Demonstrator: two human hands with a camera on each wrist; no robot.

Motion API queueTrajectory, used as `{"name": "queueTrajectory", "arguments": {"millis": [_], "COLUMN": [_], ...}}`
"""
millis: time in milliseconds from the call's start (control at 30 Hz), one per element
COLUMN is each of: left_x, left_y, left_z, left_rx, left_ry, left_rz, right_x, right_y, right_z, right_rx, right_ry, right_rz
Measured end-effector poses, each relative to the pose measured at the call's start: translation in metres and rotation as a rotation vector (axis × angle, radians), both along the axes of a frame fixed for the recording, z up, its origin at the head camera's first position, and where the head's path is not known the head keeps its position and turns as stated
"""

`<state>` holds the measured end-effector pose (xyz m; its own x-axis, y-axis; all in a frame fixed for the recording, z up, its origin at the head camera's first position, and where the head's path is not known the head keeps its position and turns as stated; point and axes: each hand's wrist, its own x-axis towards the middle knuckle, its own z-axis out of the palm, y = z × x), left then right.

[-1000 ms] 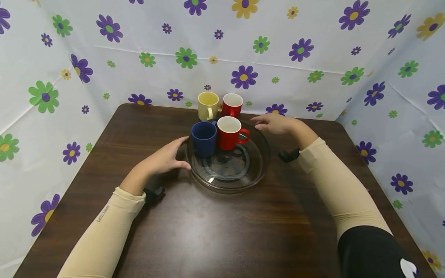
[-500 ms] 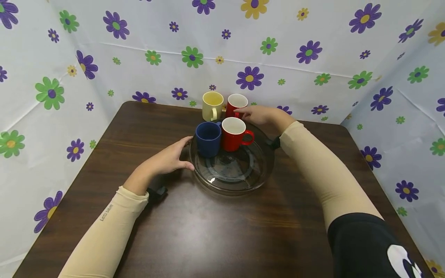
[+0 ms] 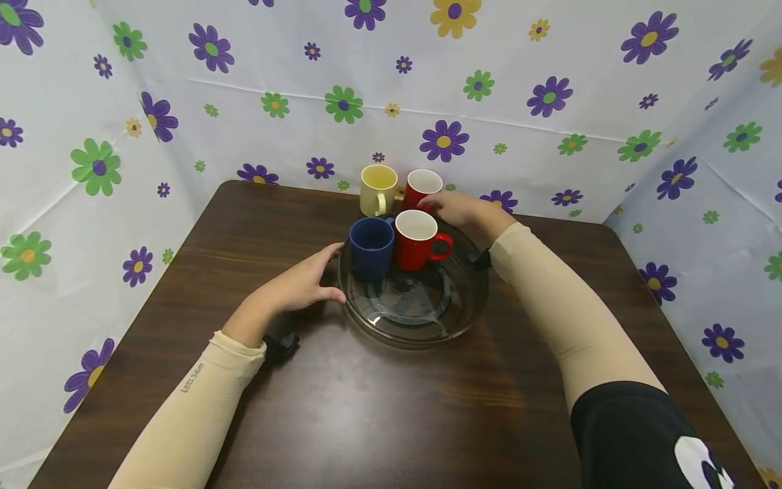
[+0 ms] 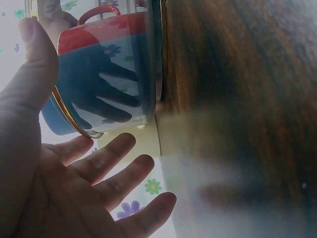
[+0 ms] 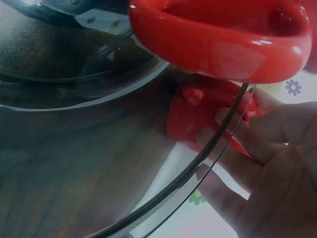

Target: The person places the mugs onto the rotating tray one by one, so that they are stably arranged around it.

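Observation:
A round, see-through dish (image 3: 421,338) on the table carries a blue mug (image 3: 371,252) and a red mug (image 3: 413,248) with a white inside. Behind it, a pale yellow mug (image 3: 374,197) stands beside a second red mug (image 3: 417,186). My left hand (image 3: 302,282) is at the dish's left rim, thumb and fingers spread apart; the left wrist view shows those fingers (image 4: 124,148) extended below the dish wall. My right hand (image 3: 457,208) reaches past the dish to the back red mug (image 5: 193,116), its fingers and thumb around the handle side, partly seen through the dish.
The dark wooden table (image 3: 391,407) extends in front of the dish. A white flowered cloth (image 3: 281,61) hangs close behind the back mugs and along both sides. Black wrist straps (image 3: 281,346) sit under the forearms.
My right hand has moved left from the dish's right rear side to the back red mug and closed in on it. The left hand stays at the rim; the view has shifted slightly.

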<state>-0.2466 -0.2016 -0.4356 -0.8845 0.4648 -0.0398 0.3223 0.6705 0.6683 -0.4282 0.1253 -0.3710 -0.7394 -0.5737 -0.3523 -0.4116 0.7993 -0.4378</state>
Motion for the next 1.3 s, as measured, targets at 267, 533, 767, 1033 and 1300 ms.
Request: {"name": "queueTrajectory", "arguments": {"millis": [267,533,767,1033,1300], "left_x": [0.001,0.002,0.003,0.003,0.001], "left_y": [0.000,0.000,0.001,0.003,0.005], "left_z": [0.000,0.000,0.002,0.003,0.002], "left_rx": [-0.005,-0.022,-0.019,-0.034,-0.021], "left_ry": [-0.008,0.002,-0.017,-0.028,-0.013], "left_rz": [-0.004,0.004,0.010,0.014,0.013], "right_x": [0.004,0.004,-0.008,-0.015,-0.017], "right_y": [0.019,0.035,0.030,0.030,0.041], "right_z": [-0.003,-0.001,-0.006,-0.016,-0.022], "right_rx": [-0.022,-0.071,-0.062,-0.141,-0.203], "right_ry": [0.117,0.099,0.087,-0.036,-0.040], "right_rz": [-0.058,-0.145,-0.224,-0.357,-0.429]}}
